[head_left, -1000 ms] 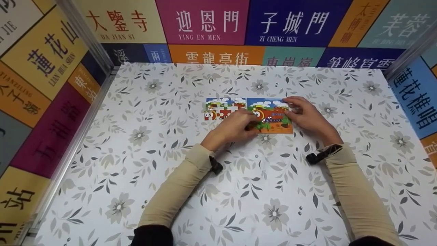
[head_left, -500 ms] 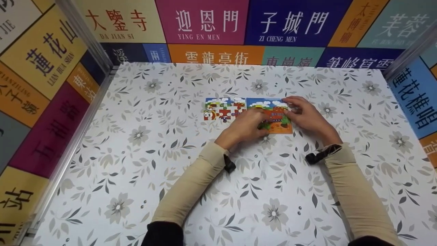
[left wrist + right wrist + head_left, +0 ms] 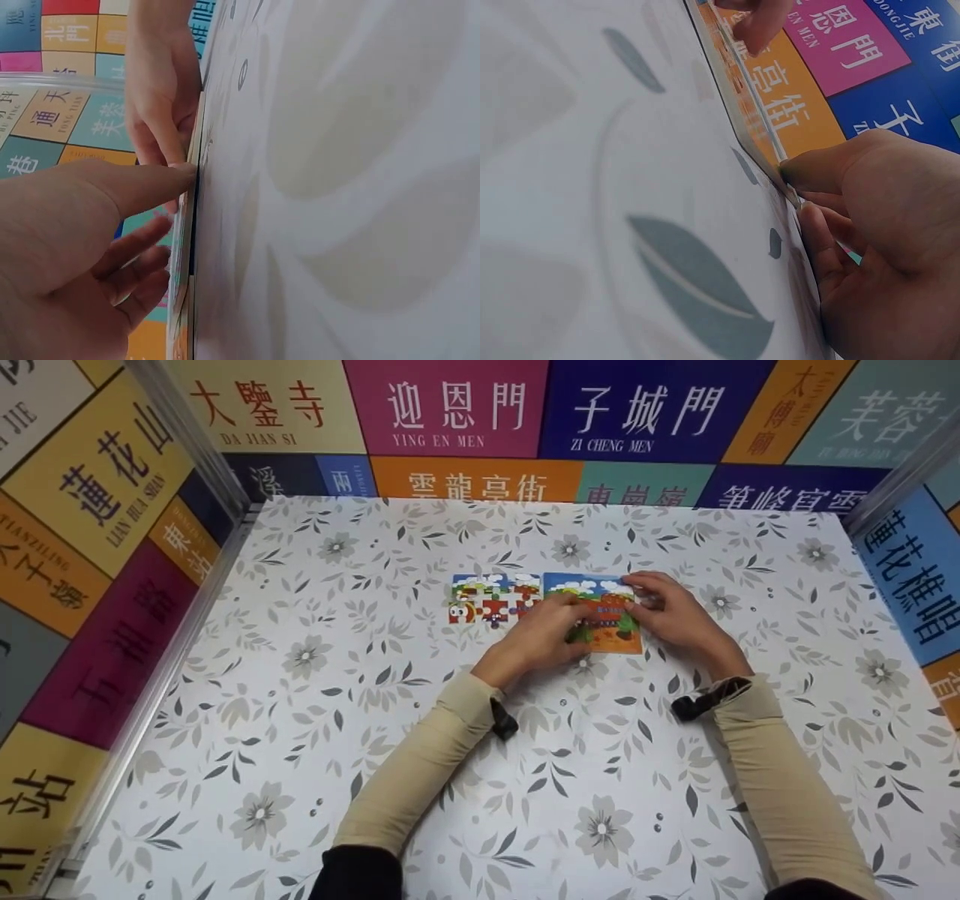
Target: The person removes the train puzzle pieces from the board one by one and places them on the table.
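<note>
A thin picture card with a red cartoon train lies flat on the table. My left hand is over its left part and hides some of the picture. In the left wrist view, the left thumb touches the near edge, while the other fingers reach loosely over the card. At the card's right side, my right hand has its thumb and fingers at the edge. The right wrist view shows the right hand pinching a corner. Left of the card lies a partly joined jigsaw puzzle, its lower right behind my left hand.
A white tabletop with grey flowers and leaves spreads around the hands. Panels with Chinese lettering wall off the back and both sides. A black wrist strap is at the right cuff.
My left hand has slid right across the picture card, uncovering more of the jigsaw puzzle and covering the train's front; in the last half second it stays put. My right hand stays at the card's right edge.
</note>
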Demonstrator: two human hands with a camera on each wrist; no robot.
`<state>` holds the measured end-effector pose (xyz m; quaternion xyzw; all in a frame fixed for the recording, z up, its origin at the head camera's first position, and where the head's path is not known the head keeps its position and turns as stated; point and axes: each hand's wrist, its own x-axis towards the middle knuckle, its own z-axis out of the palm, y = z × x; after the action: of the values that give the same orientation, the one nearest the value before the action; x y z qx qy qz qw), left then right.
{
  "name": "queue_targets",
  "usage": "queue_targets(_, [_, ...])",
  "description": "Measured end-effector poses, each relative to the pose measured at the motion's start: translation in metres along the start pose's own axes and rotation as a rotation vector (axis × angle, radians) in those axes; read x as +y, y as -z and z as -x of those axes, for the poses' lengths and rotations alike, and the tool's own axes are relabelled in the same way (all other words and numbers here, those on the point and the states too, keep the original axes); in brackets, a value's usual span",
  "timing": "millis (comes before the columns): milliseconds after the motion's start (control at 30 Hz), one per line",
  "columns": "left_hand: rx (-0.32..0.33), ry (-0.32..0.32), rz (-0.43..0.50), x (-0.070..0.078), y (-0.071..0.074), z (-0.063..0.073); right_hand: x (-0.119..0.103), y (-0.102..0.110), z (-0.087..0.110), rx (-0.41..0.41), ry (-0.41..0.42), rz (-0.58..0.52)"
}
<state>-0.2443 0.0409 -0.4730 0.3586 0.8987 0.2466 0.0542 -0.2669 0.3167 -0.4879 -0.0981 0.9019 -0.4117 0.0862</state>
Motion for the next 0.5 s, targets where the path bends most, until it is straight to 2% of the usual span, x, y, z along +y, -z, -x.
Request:
queue_targets(133, [-0.008,0.052,-0.012,0.0001,-0.0002,0.0015,0.0007,-0.0002,-0.0006,0.001,0.000,0.004])
queue_targets(500, [-0.023,0.040,0.023,0.0020,-0.0018,0.0007,0.0029,-0.0014,-0.0018,0.009,0.040,0.006])
